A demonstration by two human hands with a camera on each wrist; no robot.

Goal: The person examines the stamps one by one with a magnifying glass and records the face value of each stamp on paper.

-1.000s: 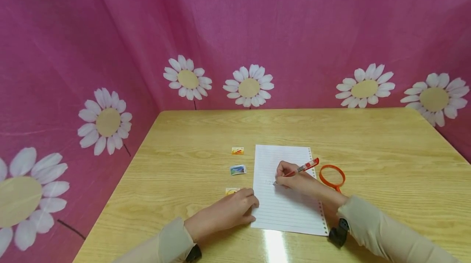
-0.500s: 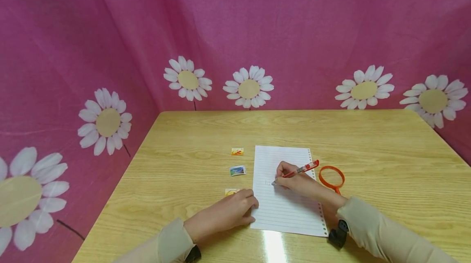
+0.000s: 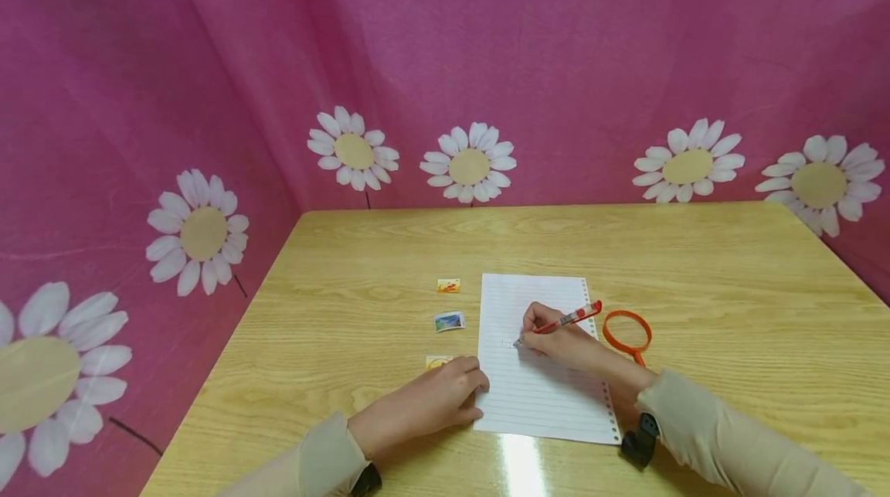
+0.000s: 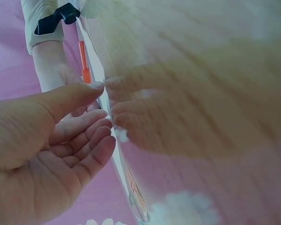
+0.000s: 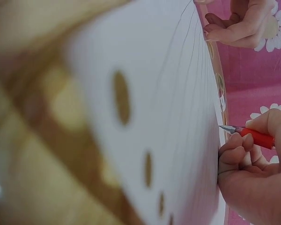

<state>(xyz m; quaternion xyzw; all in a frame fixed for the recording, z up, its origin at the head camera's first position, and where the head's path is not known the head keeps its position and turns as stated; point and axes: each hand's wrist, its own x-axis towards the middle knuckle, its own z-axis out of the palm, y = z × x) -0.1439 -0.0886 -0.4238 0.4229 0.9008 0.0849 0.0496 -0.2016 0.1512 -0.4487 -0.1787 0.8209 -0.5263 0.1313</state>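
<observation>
In the head view, my right hand (image 3: 559,338) pinches the pen (image 3: 572,318) with a narrow grip, its tip at the paper (image 3: 542,412). This paper lies well apart from the far edge of the table (image 3: 730,257), between three cards (image 3: 449,321) and the magnifier (image 3: 633,351). In the left wrist view, my left hand (image 4: 56,145) has loosely bent fingers and touches the paper's edge, gripping nothing. In the right wrist view, my thumb and fingers hold the pen near its tip.
</observation>
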